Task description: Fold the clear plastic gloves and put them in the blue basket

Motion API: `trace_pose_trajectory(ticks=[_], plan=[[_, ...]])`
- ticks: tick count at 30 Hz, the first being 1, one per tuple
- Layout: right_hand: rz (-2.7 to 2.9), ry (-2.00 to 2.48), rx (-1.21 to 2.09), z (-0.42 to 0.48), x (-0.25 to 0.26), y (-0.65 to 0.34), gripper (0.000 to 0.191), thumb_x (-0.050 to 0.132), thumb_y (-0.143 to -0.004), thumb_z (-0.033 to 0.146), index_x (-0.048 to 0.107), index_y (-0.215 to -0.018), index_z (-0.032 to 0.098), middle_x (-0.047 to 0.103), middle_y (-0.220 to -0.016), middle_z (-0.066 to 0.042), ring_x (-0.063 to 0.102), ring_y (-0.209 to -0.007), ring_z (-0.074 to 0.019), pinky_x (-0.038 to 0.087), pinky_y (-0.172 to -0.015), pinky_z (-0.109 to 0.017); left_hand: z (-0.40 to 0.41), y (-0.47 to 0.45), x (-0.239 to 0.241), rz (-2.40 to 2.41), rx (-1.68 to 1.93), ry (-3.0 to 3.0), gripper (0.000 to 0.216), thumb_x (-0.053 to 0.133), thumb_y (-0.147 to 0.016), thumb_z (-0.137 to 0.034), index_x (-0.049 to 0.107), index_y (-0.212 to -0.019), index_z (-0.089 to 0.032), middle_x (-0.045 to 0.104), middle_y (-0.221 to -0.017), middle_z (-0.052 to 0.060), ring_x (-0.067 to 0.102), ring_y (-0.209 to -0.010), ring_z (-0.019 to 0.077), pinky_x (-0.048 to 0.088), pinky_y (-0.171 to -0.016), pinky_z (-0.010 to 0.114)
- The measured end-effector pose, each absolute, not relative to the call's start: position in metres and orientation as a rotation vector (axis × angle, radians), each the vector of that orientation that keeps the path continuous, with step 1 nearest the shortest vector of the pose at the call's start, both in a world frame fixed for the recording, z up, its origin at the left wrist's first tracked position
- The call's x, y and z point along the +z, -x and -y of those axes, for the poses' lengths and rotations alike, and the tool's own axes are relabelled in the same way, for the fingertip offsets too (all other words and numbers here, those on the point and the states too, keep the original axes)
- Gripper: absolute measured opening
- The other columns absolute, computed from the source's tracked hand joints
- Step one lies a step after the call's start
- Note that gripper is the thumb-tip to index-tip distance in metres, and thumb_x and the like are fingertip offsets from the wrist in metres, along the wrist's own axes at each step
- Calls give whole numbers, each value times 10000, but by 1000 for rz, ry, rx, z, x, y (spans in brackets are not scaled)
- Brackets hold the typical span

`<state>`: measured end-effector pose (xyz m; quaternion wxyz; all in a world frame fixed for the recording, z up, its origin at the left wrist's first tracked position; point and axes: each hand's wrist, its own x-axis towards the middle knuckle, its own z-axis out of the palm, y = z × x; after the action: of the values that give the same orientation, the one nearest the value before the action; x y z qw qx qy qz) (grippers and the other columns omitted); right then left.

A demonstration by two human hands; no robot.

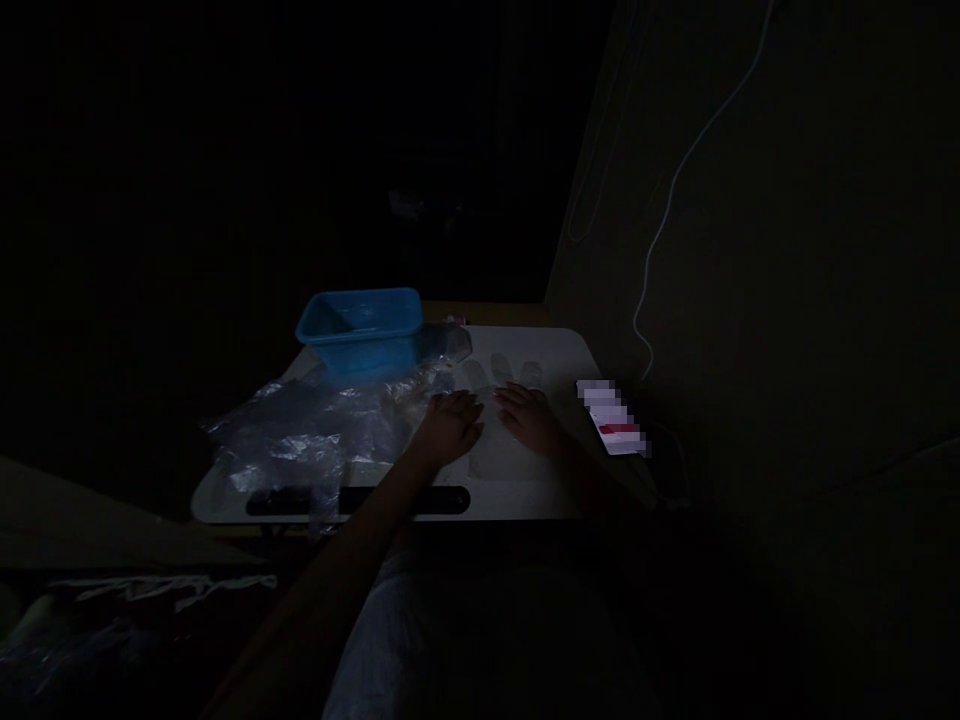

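Observation:
In the dim head view, my left hand (448, 428) lies palm down over a small white table (555, 345), fingers stretched out. Beside it, my right hand (529, 418) is also palm down with its fingers extended. Under and between them lies a flat, translucent sheet (502, 460) shaped like a disposable plastic glove; its rounded finger shapes point away from me. Neither hand grips anything that I can make out. Crumpled clear plastic (300, 430) spreads just left of my left hand. The undersides of both hands are hidden.
A blue plastic basin (367, 345) stands at the table's back left, beside the clear plastic. A lit phone (611, 420) lies at the right edge. A dark slot (442, 499) runs along the front. A white cable (673, 190) hangs down the right wall.

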<state>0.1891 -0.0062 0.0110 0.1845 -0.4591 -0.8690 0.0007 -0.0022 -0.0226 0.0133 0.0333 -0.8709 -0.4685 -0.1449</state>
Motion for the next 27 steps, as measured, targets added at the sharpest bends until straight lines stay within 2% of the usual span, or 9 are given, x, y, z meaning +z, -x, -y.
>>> trace_pose_trajectory(ticks=[11,18,21,27], plan=[[2395,1289,8,5,11,-190,375,442,-839,227,506,-1205,181,511,-1278,-97,392,-1222,-220,307,-966,-398,24,2,18,1388,-476,2696,429,371,-840,-332,495,-1205,-143,515,-1259,131,418,-1182,261,310,-938,437],[2308,1219,18,5,10,-194,217,496,-801,209,622,-978,193,559,-1205,-85,444,-1174,-213,333,-958,-381,25,3,18,1404,-500,2704,461,375,-837,-348,452,-1246,-149,481,-1291,125,402,-1194,252,303,-957,414],[2300,1236,42,5,11,-193,198,505,-795,203,627,-950,196,568,-1196,-83,456,-1167,-215,342,-951,-389,25,3,18,1393,-530,2701,473,387,-833,-350,441,-1254,-141,482,-1288,123,405,-1186,256,314,-945,404],[2305,1300,52,4,11,-192,260,488,-778,163,612,-1007,172,594,-1164,-98,534,-1079,-207,372,-922,-382,25,2,17,1630,-615,2475,371,358,-846,-297,527,-1143,-152,573,-1158,112,494,-1064,253,355,-873,412]])
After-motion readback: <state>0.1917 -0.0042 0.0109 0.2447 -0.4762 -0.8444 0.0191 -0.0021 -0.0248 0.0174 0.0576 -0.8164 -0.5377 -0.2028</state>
